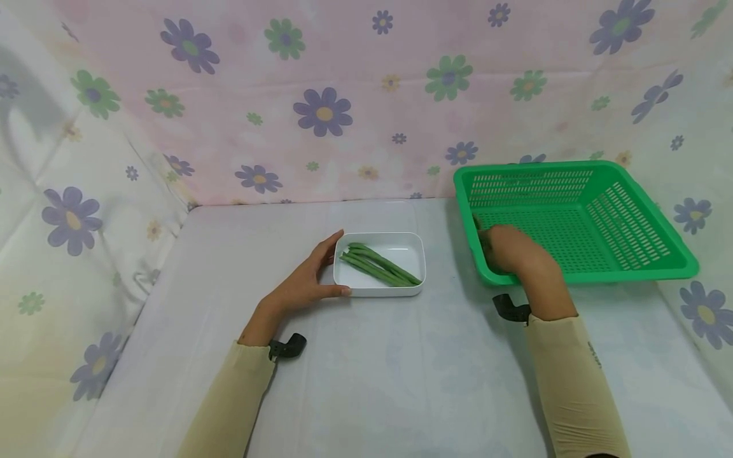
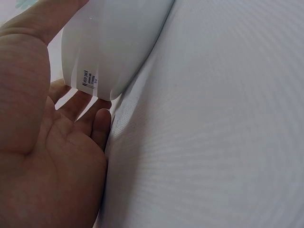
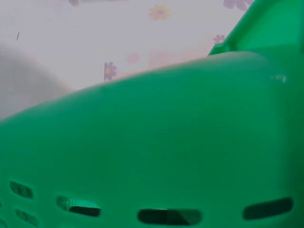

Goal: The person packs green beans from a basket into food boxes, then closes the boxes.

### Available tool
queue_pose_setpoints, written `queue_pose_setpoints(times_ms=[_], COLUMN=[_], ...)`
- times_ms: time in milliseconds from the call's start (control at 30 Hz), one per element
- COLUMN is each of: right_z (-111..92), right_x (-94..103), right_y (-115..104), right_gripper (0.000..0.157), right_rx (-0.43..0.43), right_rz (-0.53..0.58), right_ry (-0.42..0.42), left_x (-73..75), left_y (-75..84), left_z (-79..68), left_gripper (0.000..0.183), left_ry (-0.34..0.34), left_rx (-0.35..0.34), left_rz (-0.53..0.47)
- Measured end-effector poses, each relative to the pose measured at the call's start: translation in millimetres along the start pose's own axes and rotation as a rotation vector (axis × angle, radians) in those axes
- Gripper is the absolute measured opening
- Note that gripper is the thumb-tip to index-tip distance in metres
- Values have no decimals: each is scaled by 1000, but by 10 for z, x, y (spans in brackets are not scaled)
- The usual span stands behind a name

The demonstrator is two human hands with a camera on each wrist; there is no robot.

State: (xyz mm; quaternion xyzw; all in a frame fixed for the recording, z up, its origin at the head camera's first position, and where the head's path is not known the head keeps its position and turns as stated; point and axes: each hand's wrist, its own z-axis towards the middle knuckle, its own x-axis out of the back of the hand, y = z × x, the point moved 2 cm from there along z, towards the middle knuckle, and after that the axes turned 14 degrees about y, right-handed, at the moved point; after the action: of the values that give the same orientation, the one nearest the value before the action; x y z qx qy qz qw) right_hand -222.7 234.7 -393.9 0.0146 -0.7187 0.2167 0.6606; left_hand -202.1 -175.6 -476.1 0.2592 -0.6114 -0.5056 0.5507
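Note:
Cut green beans (image 1: 380, 264) lie slantwise in a small white rectangular dish (image 1: 422, 254) on the table. My left hand (image 1: 306, 277) holds the dish by its left end, thumb along the near side and fingers at the far side. The left wrist view shows the fingers against the dish's outer wall (image 2: 111, 47), which carries small printed text. My right hand (image 1: 509, 248) reaches into the left end of a green plastic basket (image 1: 572, 275). Its fingertips are shadowed and partly hidden, so whatever they hold is unclear. Only the basket wall (image 3: 166, 142) fills the right wrist view.
A white cloth covers the table (image 1: 366, 369). Flowered curtains (image 1: 366, 76) hang behind and at both sides, with the basket close to the back and right ones. Dark wrist straps with camera mounts (image 1: 289, 346) sit on both wrists.

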Motion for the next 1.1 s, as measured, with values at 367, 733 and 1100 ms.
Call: queue_pose_setpoints(times_ms=[367, 733, 1100], right_z=[16, 37, 54], right_x=[-2, 5, 20], right_y=[15, -4, 11], right_gripper=[25, 18, 28], right_rx=[15, 22, -4], right_rz=[-28, -17, -13], right_ry=[83, 66, 129], left_x=[-5, 9, 5], left_y=[21, -6, -17], left_z=[-19, -15, -7], left_gripper=[116, 116, 116], left_ry=[0, 0, -1], left_rx=[14, -1, -7], left_rz=[-4, 9, 13])
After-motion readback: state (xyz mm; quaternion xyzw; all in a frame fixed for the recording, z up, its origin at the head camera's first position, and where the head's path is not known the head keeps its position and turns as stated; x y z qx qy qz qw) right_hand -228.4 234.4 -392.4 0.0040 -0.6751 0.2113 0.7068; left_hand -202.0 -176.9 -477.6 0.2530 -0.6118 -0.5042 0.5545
